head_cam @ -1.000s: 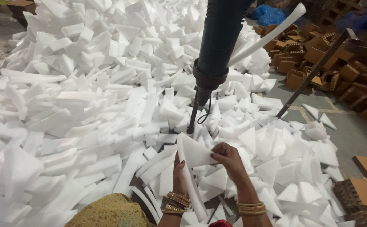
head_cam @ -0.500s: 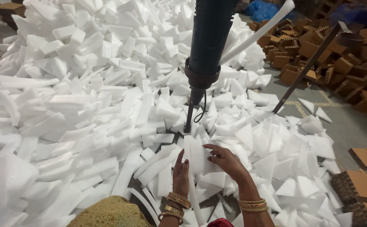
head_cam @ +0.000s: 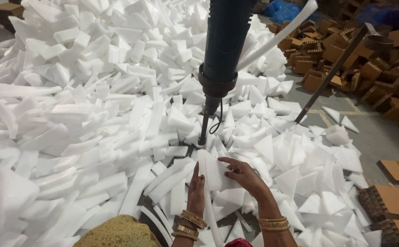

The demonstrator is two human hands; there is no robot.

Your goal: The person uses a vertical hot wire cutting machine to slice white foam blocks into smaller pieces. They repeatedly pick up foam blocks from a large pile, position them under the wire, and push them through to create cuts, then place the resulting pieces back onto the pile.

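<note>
A flat white foam piece (head_cam: 214,176) is held on edge between both hands, directly below the rod (head_cam: 204,130) that hangs from the dark blue tool body (head_cam: 224,50).

The left hand (head_cam: 196,190) is laid flat against the piece's left face, fingers extended upward. It is bracing rather than gripping, likely to keep the sheet vertical. The right hand (head_cam: 243,176) is closed over the right side, thumb and fingertips pinching the upper edge, so the piece is steadied from both sides. Gold bangles are worn on both wrists.

The piece is presented edge-up toward the rod tip, apparently for alignment with it. Whether rod and foam are touching cannot be told.

Loose strips and blocks are heaped in a foam pile (head_cam: 94,100) to the left and ahead, while triangular offcuts (head_cam: 300,183) are spread to the right, so sorting by shape is suggested. Brown cardboard pieces (head_cam: 391,201) lie on the floor further right.
</note>
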